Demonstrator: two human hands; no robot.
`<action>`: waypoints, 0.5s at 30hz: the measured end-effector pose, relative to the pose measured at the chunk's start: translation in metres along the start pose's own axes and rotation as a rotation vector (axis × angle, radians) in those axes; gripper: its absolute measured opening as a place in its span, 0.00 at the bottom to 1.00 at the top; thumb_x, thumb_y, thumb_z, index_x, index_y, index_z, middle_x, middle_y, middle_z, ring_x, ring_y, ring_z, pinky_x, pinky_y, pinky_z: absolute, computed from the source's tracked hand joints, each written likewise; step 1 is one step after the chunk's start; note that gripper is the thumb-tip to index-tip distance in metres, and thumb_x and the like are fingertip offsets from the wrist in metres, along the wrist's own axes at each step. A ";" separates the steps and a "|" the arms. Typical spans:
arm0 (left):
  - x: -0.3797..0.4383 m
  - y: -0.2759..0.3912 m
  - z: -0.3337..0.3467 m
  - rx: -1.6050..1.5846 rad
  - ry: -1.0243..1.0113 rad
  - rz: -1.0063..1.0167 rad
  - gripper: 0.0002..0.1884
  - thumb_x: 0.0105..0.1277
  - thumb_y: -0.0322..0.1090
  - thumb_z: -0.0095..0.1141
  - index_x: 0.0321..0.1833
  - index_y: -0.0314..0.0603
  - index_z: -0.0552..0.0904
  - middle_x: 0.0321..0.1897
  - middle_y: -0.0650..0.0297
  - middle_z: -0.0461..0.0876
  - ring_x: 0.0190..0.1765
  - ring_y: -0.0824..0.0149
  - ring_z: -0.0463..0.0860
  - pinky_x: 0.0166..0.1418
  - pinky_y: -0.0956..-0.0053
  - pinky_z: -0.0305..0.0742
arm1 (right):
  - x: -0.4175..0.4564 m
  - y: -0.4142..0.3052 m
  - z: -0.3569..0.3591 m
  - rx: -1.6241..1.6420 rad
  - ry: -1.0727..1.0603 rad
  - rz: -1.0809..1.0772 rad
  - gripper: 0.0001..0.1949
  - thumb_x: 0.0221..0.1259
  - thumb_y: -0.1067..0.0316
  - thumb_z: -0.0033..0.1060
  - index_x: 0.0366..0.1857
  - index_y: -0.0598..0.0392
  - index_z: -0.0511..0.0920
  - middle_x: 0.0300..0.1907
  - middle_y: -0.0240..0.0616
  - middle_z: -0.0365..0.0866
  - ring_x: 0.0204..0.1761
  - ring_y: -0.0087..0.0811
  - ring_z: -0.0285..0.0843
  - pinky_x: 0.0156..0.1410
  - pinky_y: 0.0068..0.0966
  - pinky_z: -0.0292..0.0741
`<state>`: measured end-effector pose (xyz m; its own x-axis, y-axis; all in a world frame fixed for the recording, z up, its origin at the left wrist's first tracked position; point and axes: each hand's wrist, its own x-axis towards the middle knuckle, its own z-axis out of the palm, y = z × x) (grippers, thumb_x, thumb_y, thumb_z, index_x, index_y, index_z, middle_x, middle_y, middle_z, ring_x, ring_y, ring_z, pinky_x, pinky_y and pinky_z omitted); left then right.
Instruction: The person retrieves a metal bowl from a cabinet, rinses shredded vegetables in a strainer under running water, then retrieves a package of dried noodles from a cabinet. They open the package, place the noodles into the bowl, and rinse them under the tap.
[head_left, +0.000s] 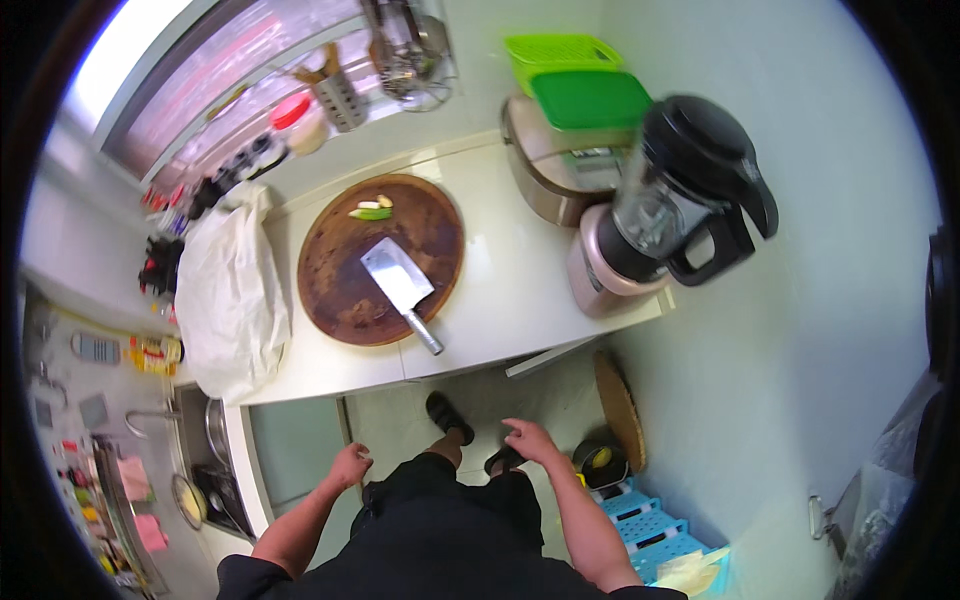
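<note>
My left hand (350, 465) hangs beside my body with its fingers loosely bent and nothing in it. On the other side my right hand (529, 441) hangs in front of the counter, index finger extended, also holding nothing. Before me a round wooden chopping board (330, 300) lies on the white countertop (495, 277). A Chinese cleaver (396, 274) rests flat on it, its metal handle reaching past the board's near edge. Towards the board's far side lie a green scallion piece (371, 214) and small pale pieces (369, 205). Neither hand touches these things.
A blender (619, 289) and a rice cooker (540, 187) with green-lidded container (592, 100) stand at right. A white cloth (229, 300) lies left, beyond it the sink (193, 420). Under the counter, a white panel edge (551, 358) juts out. Blue plastic crates (649, 521) stand on the floor.
</note>
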<state>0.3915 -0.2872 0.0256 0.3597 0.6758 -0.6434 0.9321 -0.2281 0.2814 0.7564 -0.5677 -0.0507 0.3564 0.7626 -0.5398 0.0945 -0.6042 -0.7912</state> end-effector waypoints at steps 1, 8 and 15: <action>-0.008 -0.007 0.005 -0.058 0.002 -0.024 0.18 0.58 0.38 0.63 0.49 0.37 0.83 0.40 0.50 0.88 0.46 0.52 0.87 0.53 0.61 0.80 | 0.004 -0.007 -0.011 -0.126 0.036 -0.004 0.24 0.57 0.61 0.65 0.61 0.49 0.80 0.46 0.45 0.87 0.41 0.42 0.87 0.50 0.36 0.81; -0.031 -0.085 0.034 -0.369 -0.048 -0.182 0.16 0.58 0.39 0.64 0.45 0.37 0.83 0.29 0.55 0.88 0.33 0.62 0.89 0.45 0.66 0.81 | -0.011 -0.103 -0.045 -0.295 0.293 -0.097 0.17 0.60 0.60 0.64 0.52 0.54 0.82 0.38 0.46 0.87 0.41 0.44 0.86 0.49 0.39 0.81; -0.016 -0.182 0.057 -0.636 -0.163 -0.328 0.09 0.61 0.34 0.59 0.29 0.36 0.84 0.23 0.57 0.86 0.25 0.65 0.87 0.29 0.69 0.78 | 0.032 -0.224 0.024 -0.372 0.408 -0.213 0.27 0.62 0.64 0.61 0.65 0.56 0.69 0.54 0.53 0.80 0.55 0.49 0.80 0.57 0.42 0.78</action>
<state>0.2184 -0.2958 -0.0561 0.1143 0.5151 -0.8495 0.8053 0.4526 0.3829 0.7241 -0.4027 0.1021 0.6160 0.7697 -0.1676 0.4961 -0.5443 -0.6765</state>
